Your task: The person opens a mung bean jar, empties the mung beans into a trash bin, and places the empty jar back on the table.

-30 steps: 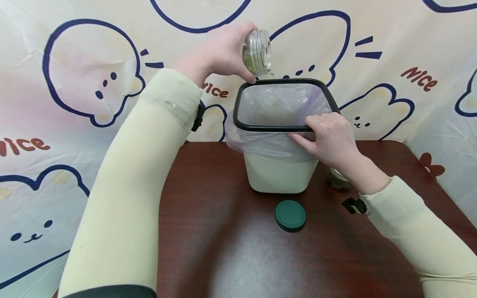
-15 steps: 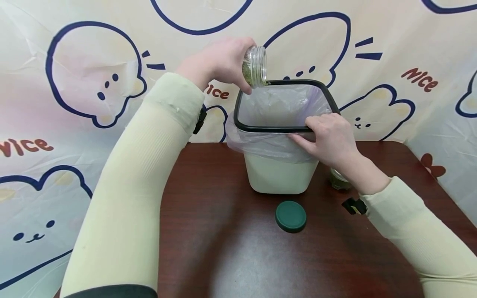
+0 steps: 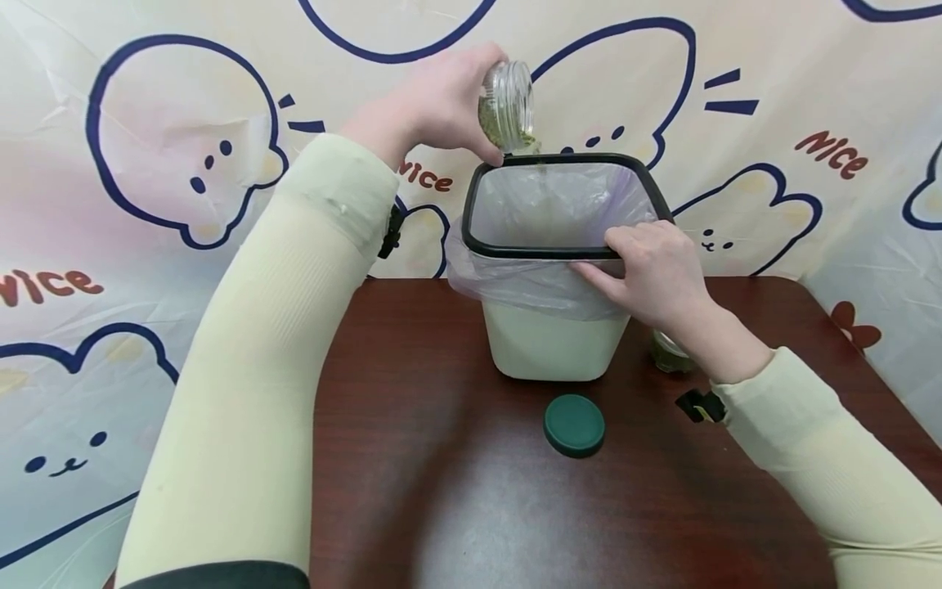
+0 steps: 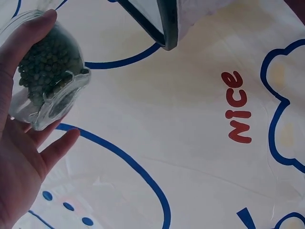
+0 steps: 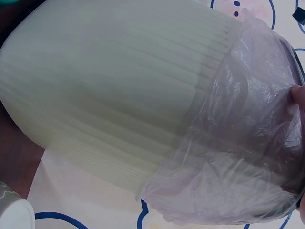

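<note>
My left hand (image 3: 441, 102) grips a clear glass jar (image 3: 508, 106), tilted on its side with its mouth toward the right, above the back left of a bin. Small green beans (image 4: 50, 64) lie inside the jar, and some gather at its lower lip with a faint streak dropping below into the bin. The pale bin (image 3: 555, 343) has a black rim (image 3: 545, 254) and a translucent lilac bag (image 3: 522, 286) folded over its outside. My right hand (image 3: 655, 266) holds the front right of the rim, fingers over it and thumb below against the bag.
A green round lid (image 3: 574, 425) lies on the dark wooden table (image 3: 412, 491) in front of the bin. Behind my right wrist stands a second small jar (image 3: 670, 352), partly hidden. A printed cloth (image 3: 773, 57) hangs close behind the bin.
The left hand dips the jar toward the rim, then lifts it back up to about its first height. Beans now show at its mouth. The right hand stays on the rim.
</note>
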`<state>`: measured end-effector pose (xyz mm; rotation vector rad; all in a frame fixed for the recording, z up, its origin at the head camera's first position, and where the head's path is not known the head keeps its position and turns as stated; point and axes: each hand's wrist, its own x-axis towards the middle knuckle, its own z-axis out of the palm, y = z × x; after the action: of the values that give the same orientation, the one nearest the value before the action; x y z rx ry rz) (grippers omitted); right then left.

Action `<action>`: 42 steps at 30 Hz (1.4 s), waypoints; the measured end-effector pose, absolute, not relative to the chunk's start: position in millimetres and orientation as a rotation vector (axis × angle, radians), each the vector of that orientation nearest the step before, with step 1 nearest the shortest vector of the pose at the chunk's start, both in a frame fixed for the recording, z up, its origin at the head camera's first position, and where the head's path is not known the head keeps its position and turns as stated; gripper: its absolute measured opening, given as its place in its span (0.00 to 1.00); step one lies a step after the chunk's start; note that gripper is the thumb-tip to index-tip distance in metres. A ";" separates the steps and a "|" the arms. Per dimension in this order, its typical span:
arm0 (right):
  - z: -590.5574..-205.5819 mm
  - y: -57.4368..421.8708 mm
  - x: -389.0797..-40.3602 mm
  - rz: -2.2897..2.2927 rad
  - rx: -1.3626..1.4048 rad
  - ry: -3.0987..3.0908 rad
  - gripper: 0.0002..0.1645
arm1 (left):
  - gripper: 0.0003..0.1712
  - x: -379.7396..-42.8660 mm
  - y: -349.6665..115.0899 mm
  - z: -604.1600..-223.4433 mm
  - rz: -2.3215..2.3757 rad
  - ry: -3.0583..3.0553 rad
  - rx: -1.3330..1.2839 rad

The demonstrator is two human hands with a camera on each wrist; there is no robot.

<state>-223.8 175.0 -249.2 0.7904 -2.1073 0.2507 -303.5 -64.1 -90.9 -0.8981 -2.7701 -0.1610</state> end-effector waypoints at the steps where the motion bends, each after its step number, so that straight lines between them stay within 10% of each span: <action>1: -249.0 175.1 -223.8 0.248 0.789 -2.109 0.26 | 0.54 -303.2 -63.7 -90.7 -0.151 -2.784 -0.894; 42: -249.6 174.9 -225.6 0.246 0.790 -2.114 0.26 | 0.55 -307.3 -62.8 -95.0 -0.112 -2.805 -0.900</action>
<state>-225.6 174.9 -249.6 0.7904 -2.1139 0.2457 -307.3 -62.8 -95.0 -0.8999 -2.8050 -0.1121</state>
